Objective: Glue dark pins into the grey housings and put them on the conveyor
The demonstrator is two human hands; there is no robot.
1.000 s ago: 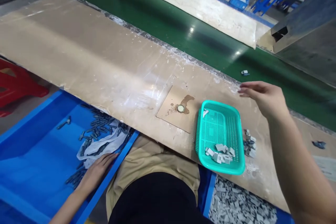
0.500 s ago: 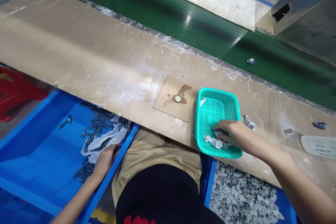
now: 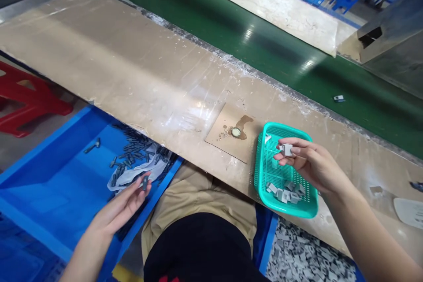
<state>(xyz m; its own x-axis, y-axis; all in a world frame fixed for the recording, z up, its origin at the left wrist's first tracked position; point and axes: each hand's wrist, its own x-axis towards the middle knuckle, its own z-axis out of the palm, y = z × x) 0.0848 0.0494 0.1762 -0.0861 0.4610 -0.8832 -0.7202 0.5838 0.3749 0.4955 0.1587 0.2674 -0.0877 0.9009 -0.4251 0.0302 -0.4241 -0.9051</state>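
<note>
My left hand (image 3: 127, 202) pinches a small dark grey part (image 3: 145, 182) above the near right side of a blue bin (image 3: 49, 172). Dark parts (image 3: 132, 147) and a white plastic bag (image 3: 132, 176) lie in that bin. Over the green basket (image 3: 261, 172), my right hand (image 3: 309, 161) holds a light grey block (image 3: 286, 149) between thumb and fingers. Several grey and white blocks (image 3: 284, 195) rest at the basket's near end, and a white piece (image 3: 268, 138) lies near its far left corner.
A cardboard square (image 3: 218, 134) with a wet stain and a round cap (image 3: 235, 132) lies left of the basket. Beyond the table (image 3: 132, 66) runs a green belt (image 3: 198, 22) carrying one part (image 3: 339, 98). Many grey pieces (image 3: 297, 251) fill a bin below.
My left hand has come up from the bag and now holds a dark part. My right hand has risen out of the basket with a grey block. The view has shifted slightly.
</note>
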